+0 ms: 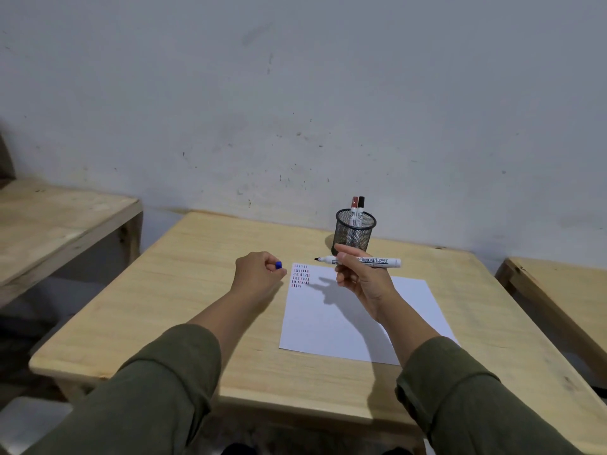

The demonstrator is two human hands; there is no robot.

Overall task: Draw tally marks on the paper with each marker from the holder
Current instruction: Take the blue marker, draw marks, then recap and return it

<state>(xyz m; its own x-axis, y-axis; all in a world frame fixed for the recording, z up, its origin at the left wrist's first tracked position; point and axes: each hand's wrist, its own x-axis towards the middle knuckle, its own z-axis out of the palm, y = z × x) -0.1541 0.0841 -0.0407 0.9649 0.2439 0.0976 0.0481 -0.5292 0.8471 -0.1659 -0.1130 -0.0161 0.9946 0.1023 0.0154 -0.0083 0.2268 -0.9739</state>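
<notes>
Behind the wooden bench (pixel 184 290) rises a pale, scuffed wall (pixel 295 93), and two more wooden surfaces flank it, one at the left (pixel 49 218) and one at the right (pixel 558 290). From the head view, a white paper (pixel 328 323) lies on the bench right of centre, its long side running away from the person. Short tally marks (pixel 301 276) in red, dark and blue rows fill its far left corner. Beyond the paper's far edge stands a black mesh holder (pixel 354 233), upright, with a red-capped marker (pixel 354 208) and a black-capped marker (pixel 361 208) standing side by side in it, caps up. The right hand (pixel 364 277) is raised above the paper, palm toward the camera, its thumb and fingers pinching a white uncapped marker (pixel 377 261) near the middle of the barrel. That marker lies level, its dark tip pointing left, over the paper's far edge and just in front of the holder. The left hand (pixel 259 274) hovers left of the paper with fingers curled, holding a small blue cap (pixel 278 265) at the fingertips. Both forearms wear olive green sleeves (pixel 157 389). The raised hand casts a shadow across the upper sheet.
</notes>
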